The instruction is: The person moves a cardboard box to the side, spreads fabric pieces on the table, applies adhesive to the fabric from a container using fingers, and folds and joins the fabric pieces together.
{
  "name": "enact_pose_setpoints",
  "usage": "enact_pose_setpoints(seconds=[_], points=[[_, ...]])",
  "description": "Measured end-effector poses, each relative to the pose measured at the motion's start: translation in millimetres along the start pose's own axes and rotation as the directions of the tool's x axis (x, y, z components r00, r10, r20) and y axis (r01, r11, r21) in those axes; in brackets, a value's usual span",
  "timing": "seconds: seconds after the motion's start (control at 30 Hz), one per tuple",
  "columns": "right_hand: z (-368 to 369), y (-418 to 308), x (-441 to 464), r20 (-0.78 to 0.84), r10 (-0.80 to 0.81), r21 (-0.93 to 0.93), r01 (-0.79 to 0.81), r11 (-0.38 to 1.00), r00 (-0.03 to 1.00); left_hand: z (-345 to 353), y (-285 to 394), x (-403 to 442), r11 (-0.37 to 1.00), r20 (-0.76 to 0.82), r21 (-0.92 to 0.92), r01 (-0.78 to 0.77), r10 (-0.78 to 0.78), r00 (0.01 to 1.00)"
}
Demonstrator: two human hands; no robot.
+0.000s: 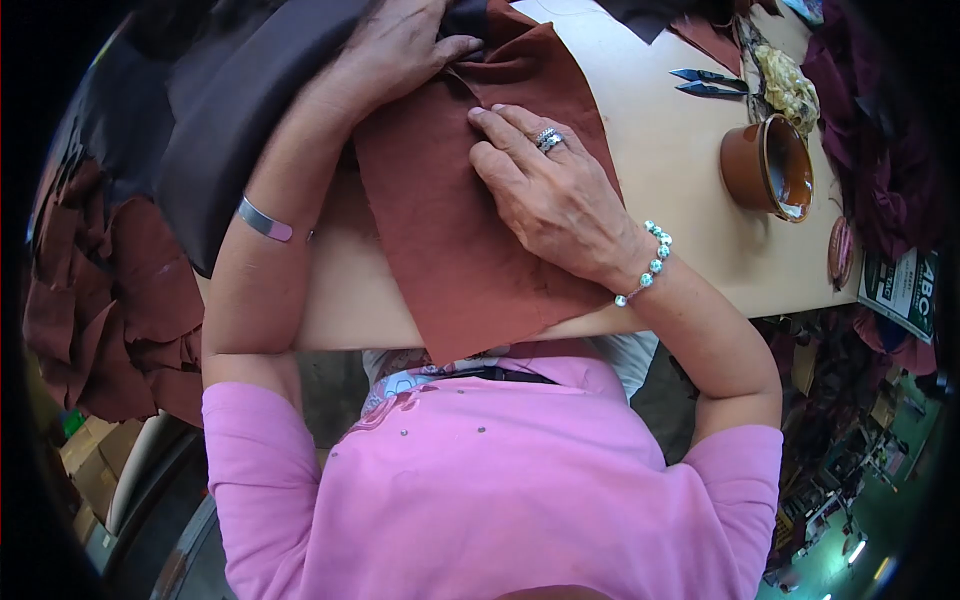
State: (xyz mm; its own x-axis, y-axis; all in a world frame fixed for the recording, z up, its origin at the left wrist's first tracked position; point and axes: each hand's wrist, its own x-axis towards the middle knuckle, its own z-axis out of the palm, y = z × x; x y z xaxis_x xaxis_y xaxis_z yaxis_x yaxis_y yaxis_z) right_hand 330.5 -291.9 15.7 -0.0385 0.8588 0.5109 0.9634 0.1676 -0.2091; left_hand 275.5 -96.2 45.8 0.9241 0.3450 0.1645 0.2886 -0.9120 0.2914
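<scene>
A reddish-brown piece of soft leather or cloth (460, 240) lies on the table, its lower corner hanging over the front edge. Near its upper end a fold or seam runs down toward my right hand (560, 195). That hand rests on the piece, palm down, fingers bent a little and fingertips pressing beside the fold. My left hand (405, 45) lies at the top of the piece, thumb stretched out over the gathered material; its other fingertips are cut off by the frame. Dark brown material (250, 90) is heaped under and beside my left forearm.
On the table's (660, 260) right stand a brown glazed bowl (745, 168), thread snips (710, 83) and a crumpled yellowish plastic bag (787, 85). Maroon material (870, 130) hangs along the right edge. Stacked reddish-brown pieces (120, 290) hang at the left.
</scene>
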Motion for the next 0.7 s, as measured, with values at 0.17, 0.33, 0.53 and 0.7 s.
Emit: enact_pose_setpoints(seconds=[0.17, 0.33, 0.53, 0.7], points=[[-7, 2, 10, 0.09, 0.009, 0.013, -0.01, 1.0, 0.996, 35, -33, 10, 0.949, -0.217, -0.023, -0.316, 0.303, 0.928], [-1, 7, 11, 0.037, 0.0, 0.034, -0.001, 0.999, 0.999, 17, -21, 0, 0.925, -0.406, -0.145, -0.352, 0.269, 0.873], [7, 11, 11, -0.011, -0.014, 0.038, 0.014, 0.999, 1.0, 33, -29, 7, 0.918, -0.417, -0.101, -0.384, 0.311, 0.854], [1, 13, 20, 0.06, -0.002, 0.033, 0.0, 0.999, 0.998, 32, -27, 7, 0.936, -0.385, -0.089, -0.34, 0.283, 0.878]])
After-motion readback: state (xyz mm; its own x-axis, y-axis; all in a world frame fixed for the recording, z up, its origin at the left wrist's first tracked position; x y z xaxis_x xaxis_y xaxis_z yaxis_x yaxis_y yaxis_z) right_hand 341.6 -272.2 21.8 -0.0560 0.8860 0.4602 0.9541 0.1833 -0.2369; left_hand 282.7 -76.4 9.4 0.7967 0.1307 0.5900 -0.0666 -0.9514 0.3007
